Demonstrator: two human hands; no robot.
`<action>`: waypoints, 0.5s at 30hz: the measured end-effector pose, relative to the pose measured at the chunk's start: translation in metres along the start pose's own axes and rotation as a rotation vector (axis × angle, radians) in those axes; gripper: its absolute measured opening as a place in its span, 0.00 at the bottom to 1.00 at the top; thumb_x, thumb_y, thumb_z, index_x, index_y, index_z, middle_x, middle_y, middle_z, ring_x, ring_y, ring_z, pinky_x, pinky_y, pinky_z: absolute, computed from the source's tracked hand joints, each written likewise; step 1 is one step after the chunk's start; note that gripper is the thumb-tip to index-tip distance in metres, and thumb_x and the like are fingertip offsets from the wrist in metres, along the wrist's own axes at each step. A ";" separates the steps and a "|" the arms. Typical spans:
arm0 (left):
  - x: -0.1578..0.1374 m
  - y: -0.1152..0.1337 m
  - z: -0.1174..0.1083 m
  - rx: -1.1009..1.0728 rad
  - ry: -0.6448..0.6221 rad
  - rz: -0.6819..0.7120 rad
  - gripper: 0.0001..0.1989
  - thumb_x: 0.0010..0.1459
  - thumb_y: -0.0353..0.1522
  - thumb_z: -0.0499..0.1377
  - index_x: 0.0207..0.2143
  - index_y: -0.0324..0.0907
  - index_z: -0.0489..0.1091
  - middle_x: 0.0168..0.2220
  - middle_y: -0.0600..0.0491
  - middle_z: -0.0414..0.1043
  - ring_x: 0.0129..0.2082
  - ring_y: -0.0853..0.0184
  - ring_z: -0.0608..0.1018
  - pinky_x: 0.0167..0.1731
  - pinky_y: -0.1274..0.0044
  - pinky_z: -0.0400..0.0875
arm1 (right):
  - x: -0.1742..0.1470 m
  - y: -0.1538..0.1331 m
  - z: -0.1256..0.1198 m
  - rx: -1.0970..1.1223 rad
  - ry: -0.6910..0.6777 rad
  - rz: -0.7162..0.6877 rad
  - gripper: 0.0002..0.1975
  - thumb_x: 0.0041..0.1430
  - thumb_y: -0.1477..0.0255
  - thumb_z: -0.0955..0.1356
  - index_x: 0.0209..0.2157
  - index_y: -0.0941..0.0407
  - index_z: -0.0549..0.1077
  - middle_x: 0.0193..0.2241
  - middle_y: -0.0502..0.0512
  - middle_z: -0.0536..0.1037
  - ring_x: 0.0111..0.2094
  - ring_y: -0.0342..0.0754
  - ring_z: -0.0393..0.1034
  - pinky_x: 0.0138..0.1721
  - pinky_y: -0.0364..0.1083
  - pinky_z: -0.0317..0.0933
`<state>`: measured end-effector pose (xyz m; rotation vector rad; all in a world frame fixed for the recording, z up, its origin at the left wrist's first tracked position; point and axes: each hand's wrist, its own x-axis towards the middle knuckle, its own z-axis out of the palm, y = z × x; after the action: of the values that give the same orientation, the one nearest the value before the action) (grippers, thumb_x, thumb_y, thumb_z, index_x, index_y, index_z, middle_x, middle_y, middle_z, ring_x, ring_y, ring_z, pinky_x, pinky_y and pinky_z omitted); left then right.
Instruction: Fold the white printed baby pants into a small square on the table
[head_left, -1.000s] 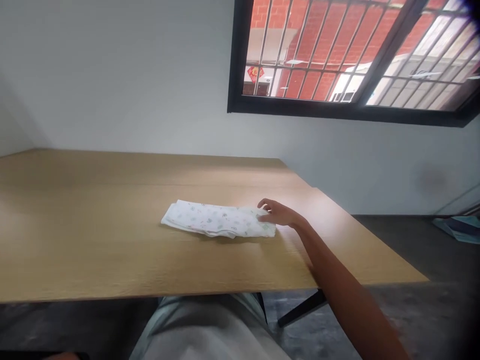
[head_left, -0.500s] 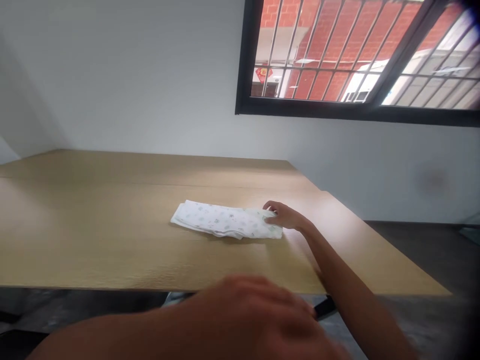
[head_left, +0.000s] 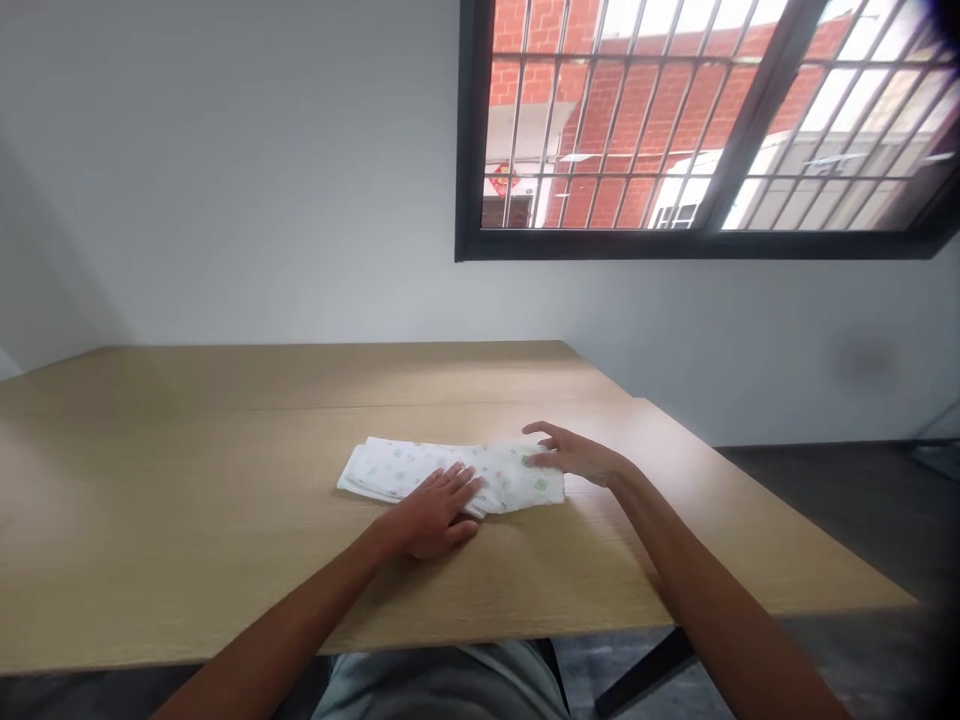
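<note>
A white cloth with a small printed pattern (head_left: 517, 477) lies folded into a long strip on the wooden table. My left hand (head_left: 439, 510) rests flat on its middle near the front edge, fingers stretched out over the fabric. At the cloth's right end is my right hand (head_left: 574, 455), its fingers spread and lightly curved, with the thumb at the fabric. Whether the cloth is a garment or a plain piece of fabric, I cannot tell.
The light wooden table (head_left: 187, 520) reaches back to a white wall (head_left: 225, 180). A dark-framed window with bars (head_left: 592, 245) is at the upper right. Below the table's near edge show my clothed lap (head_left: 442, 685) and a dark table leg (head_left: 645, 670).
My left hand has moved from close in front of the camera down onto the cloth's middle. My right hand stays at the right end, its fingers more spread. The view has tilted up slightly.
</note>
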<state>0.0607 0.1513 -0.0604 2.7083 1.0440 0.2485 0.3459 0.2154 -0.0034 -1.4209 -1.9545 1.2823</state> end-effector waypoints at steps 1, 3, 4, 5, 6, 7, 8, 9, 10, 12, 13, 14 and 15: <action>0.000 0.000 0.001 -0.022 -0.004 -0.006 0.33 0.64 0.42 0.48 0.65 0.42 0.37 0.64 0.47 0.37 0.63 0.58 0.40 0.60 0.62 0.40 | -0.003 -0.001 -0.003 0.032 -0.070 0.016 0.34 0.49 0.66 0.73 0.56 0.53 0.58 0.43 0.59 0.66 0.38 0.49 0.66 0.36 0.44 0.62; 0.000 0.001 0.002 -0.070 -0.002 -0.014 0.33 0.64 0.42 0.48 0.65 0.41 0.36 0.64 0.47 0.36 0.63 0.59 0.39 0.60 0.62 0.38 | -0.007 -0.003 -0.007 0.077 -0.170 0.010 0.39 0.47 0.67 0.74 0.58 0.53 0.56 0.40 0.58 0.68 0.37 0.49 0.66 0.36 0.44 0.62; 0.000 0.001 0.001 -0.100 0.001 -0.010 0.33 0.64 0.41 0.48 0.65 0.42 0.36 0.64 0.47 0.37 0.63 0.59 0.39 0.60 0.61 0.37 | -0.008 -0.004 -0.008 0.103 -0.196 -0.010 0.38 0.47 0.68 0.74 0.57 0.54 0.57 0.38 0.57 0.69 0.36 0.49 0.66 0.35 0.43 0.62; 0.000 0.001 0.001 -0.139 0.003 -0.001 0.33 0.63 0.41 0.48 0.65 0.42 0.37 0.64 0.47 0.37 0.63 0.58 0.39 0.60 0.61 0.36 | -0.009 -0.005 -0.008 0.141 -0.212 -0.040 0.35 0.47 0.67 0.74 0.55 0.55 0.59 0.37 0.56 0.69 0.36 0.49 0.66 0.34 0.43 0.62; -0.001 0.002 0.000 -0.194 0.005 0.011 0.33 0.63 0.41 0.49 0.65 0.42 0.38 0.64 0.48 0.37 0.63 0.58 0.39 0.60 0.61 0.35 | -0.009 -0.006 -0.008 0.198 -0.224 -0.075 0.32 0.48 0.67 0.74 0.53 0.57 0.62 0.37 0.56 0.69 0.36 0.49 0.66 0.33 0.42 0.62; -0.001 0.002 -0.001 -0.275 0.004 0.018 0.34 0.63 0.42 0.50 0.65 0.42 0.39 0.64 0.48 0.37 0.63 0.57 0.40 0.60 0.62 0.34 | -0.009 -0.008 -0.008 0.275 -0.235 -0.111 0.29 0.49 0.66 0.73 0.51 0.57 0.64 0.37 0.57 0.69 0.36 0.49 0.66 0.33 0.42 0.62; -0.001 0.002 -0.003 -0.385 -0.007 0.015 0.34 0.62 0.43 0.51 0.65 0.43 0.40 0.64 0.48 0.38 0.63 0.57 0.42 0.60 0.62 0.36 | -0.008 -0.010 -0.007 0.368 -0.245 -0.146 0.26 0.50 0.66 0.73 0.49 0.58 0.65 0.38 0.57 0.69 0.36 0.49 0.66 0.31 0.42 0.63; -0.001 0.002 -0.006 -0.521 -0.016 -0.001 0.34 0.62 0.44 0.52 0.65 0.44 0.41 0.63 0.48 0.39 0.62 0.57 0.44 0.60 0.63 0.38 | -0.007 -0.014 -0.005 0.465 -0.247 -0.177 0.24 0.52 0.65 0.72 0.48 0.58 0.65 0.38 0.57 0.69 0.35 0.48 0.66 0.30 0.41 0.63; 0.000 0.001 -0.008 -0.682 -0.016 -0.032 0.34 0.61 0.45 0.52 0.64 0.45 0.43 0.63 0.48 0.41 0.62 0.56 0.47 0.60 0.63 0.42 | -0.005 -0.018 -0.003 0.556 -0.235 -0.204 0.22 0.54 0.65 0.71 0.48 0.57 0.65 0.38 0.57 0.68 0.33 0.47 0.66 0.29 0.41 0.63; 0.003 -0.004 -0.016 -1.052 0.041 -0.137 0.31 0.61 0.46 0.51 0.63 0.46 0.48 0.61 0.48 0.47 0.60 0.56 0.54 0.58 0.65 0.50 | 0.000 -0.031 0.003 0.696 -0.170 -0.248 0.19 0.56 0.65 0.71 0.46 0.57 0.66 0.34 0.55 0.68 0.29 0.45 0.65 0.26 0.40 0.62; 0.004 -0.009 -0.020 -1.244 0.091 -0.186 0.30 0.61 0.46 0.50 0.62 0.46 0.50 0.60 0.47 0.50 0.58 0.56 0.57 0.56 0.65 0.54 | 0.004 -0.039 0.007 0.742 -0.131 -0.267 0.18 0.56 0.65 0.71 0.45 0.58 0.67 0.32 0.54 0.68 0.28 0.44 0.64 0.25 0.39 0.61; 0.005 -0.016 -0.025 -1.427 0.137 -0.221 0.29 0.61 0.45 0.50 0.61 0.45 0.51 0.58 0.46 0.53 0.57 0.56 0.59 0.53 0.65 0.57 | 0.009 -0.049 0.013 0.776 -0.101 -0.277 0.17 0.55 0.65 0.71 0.43 0.58 0.68 0.31 0.53 0.67 0.27 0.43 0.64 0.24 0.38 0.61; 0.005 -0.024 -0.030 -1.593 0.160 -0.244 0.28 0.60 0.45 0.49 0.60 0.44 0.51 0.57 0.44 0.56 0.55 0.56 0.62 0.51 0.65 0.60 | 0.015 -0.058 0.020 0.800 -0.080 -0.279 0.17 0.55 0.65 0.71 0.42 0.59 0.69 0.30 0.53 0.67 0.27 0.43 0.63 0.23 0.38 0.60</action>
<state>0.0420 0.1762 -0.0372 1.1296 0.6497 0.8081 0.2942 0.2162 0.0333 -0.6841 -1.3455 1.7130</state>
